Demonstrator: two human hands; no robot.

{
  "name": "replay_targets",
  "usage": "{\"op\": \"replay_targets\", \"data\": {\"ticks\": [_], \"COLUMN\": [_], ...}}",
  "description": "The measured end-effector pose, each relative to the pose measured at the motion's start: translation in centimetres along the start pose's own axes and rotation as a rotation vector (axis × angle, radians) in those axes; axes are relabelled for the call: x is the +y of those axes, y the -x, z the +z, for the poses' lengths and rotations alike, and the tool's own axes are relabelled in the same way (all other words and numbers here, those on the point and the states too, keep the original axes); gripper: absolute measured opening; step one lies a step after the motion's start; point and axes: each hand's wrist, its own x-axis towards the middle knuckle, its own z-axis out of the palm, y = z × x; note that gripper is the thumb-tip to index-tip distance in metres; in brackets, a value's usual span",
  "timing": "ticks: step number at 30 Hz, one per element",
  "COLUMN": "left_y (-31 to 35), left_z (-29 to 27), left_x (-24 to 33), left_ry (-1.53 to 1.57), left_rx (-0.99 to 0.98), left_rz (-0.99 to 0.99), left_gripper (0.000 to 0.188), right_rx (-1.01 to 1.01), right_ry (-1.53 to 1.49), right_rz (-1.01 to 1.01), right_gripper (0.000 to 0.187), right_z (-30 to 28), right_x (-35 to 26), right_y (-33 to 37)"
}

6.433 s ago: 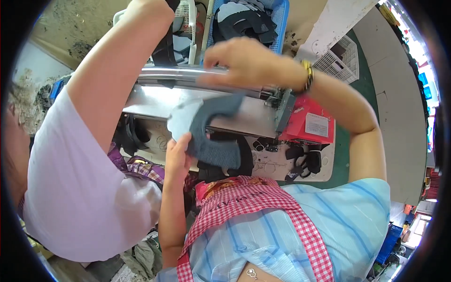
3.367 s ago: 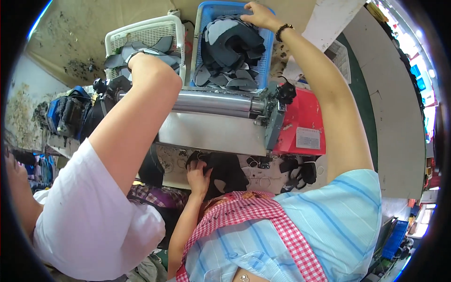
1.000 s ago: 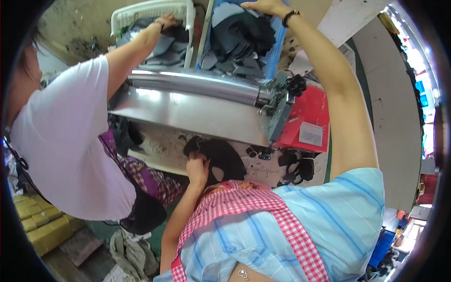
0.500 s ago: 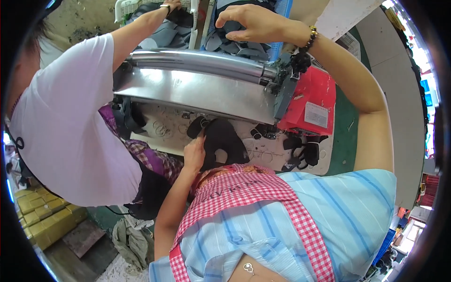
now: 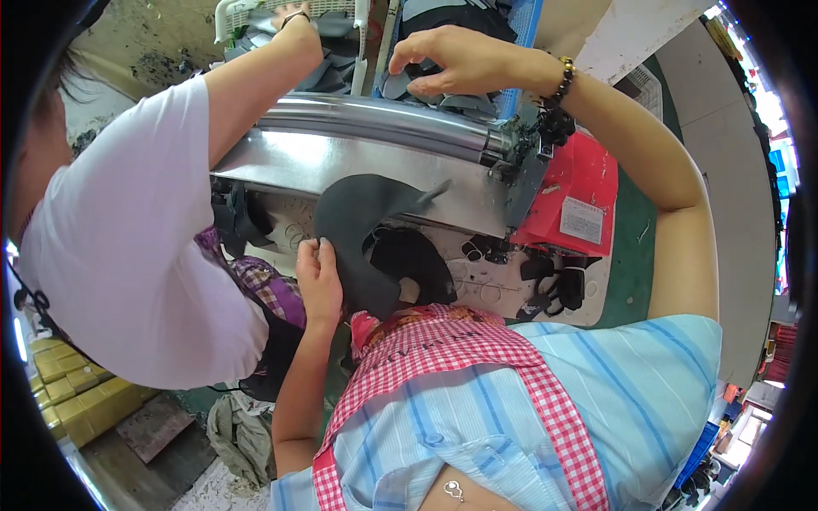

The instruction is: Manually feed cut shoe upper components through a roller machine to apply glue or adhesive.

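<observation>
The left hand (image 5: 319, 277) pinches the near edge of a curved dark piece (image 5: 362, 221), thumb and fingers clamped on it, and holds it up against the shiny roller machine (image 5: 383, 128). The piece lies at the centre of the bench, its far tip pointing to about 2 o'clock, toward the roller's end. The right hand (image 5: 452, 60) is stretched far out at 12 o'clock over the blue basket (image 5: 520, 25). Its fingers are curled down onto a grey cut piece (image 5: 400, 85) at the basket's near edge. I cannot tell whether it has a real grasp on it or only touches it.

I judge this to be the picking step: one piece waits at the machine while the other hand fetches its partner from the basket. The next move would call for a clean single-piece pick, then bringing it back over the roller without snagging.

Beside the worker, at 10 o'clock, another person in a white sleeve (image 5: 128, 238) reaches into the white basket (image 5: 256, 13).

Compared with half a second ago, the dark piece has come up from the bench, where it lay flat under the left hand, to stand against the machine. The right hand has stayed over the blue basket, its fingers now bent lower.
</observation>
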Motion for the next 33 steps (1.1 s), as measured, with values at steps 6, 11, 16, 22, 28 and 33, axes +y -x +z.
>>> {"op": "replay_targets", "data": {"ticks": [6,11,16,22,28,33], "left_y": [-5.5,-5.7,-5.9,-4.4,-2.1,-5.2], "left_z": [5.7,4.3,7.2,6.4,1.3,4.4], "left_x": [2.9,5.9,8.3,7.2,2.7,3.8], "left_ry": [0.328,0.374,0.421,0.507,0.374,0.387], "left_rx": [-0.005,-0.309,-0.481,-0.276,-0.394,-0.354], "left_rz": [-0.174,-0.367,-0.299,-0.086,-0.413,-0.332], "left_gripper": [0.024,0.029,0.046,0.029,0.023,0.025], "right_rx": [-0.469,-0.215,0.133,-0.122,-0.133,-0.527], "right_ry": [-0.157,-0.372,-0.028,-0.091,-0.407,-0.443], "right_rz": [0.277,0.753,0.159,0.127,0.537,0.585], "right_gripper": [0.077,0.063,0.024,0.040,0.047,0.096], "right_z": [5.2,7.7,3.6,1.1,-1.6,5.5], "right_x": [5.8,8.2,5.0,-7.3,3.1,8.2], "right_y": [-6.4,-5.6,-4.3,0.4,-1.1,-3.4]}}
